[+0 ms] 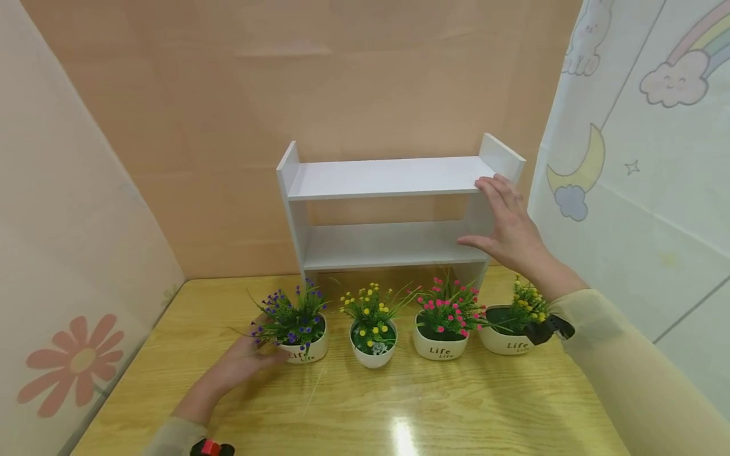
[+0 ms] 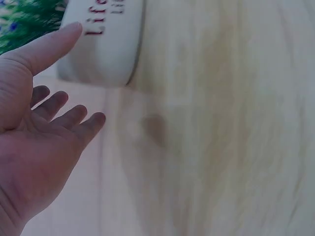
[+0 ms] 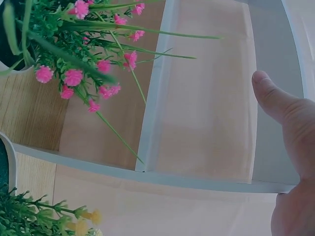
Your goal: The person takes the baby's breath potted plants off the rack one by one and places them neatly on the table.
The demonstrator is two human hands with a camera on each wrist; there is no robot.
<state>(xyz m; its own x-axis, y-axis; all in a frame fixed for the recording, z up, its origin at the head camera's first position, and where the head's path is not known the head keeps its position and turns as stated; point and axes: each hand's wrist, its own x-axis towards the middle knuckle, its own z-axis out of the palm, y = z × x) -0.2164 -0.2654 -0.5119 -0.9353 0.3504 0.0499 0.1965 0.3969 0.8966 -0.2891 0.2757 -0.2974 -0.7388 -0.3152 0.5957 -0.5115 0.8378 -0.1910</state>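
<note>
My left hand (image 1: 242, 362) is beside the left end of a white pot (image 1: 315, 350) with purple flowers and the word Life on its front. In the left wrist view, the thumb overlaps the pot (image 2: 106, 59) and the fingers are spread below it, holding nothing. My right hand (image 1: 510, 231) is up at the right end of a white two-tier shelf (image 1: 388, 174). Its fingertips lie over the upper board's edge and the thumb stretches out sideways. The right wrist view shows the thumb (image 3: 275, 98) in front of the shelf's board; the other fingers are mostly hidden there.
Right of the purple-flowered pot stand a rounder pot (image 1: 373, 360) with yellow flowers, a pot (image 1: 439, 347) with pink flowers and another yellow-flowered pot (image 1: 502, 342). All are in a row on the wooden table (image 1: 353, 405), before the shelf. A patterned sheet (image 1: 656, 209) hangs at the right.
</note>
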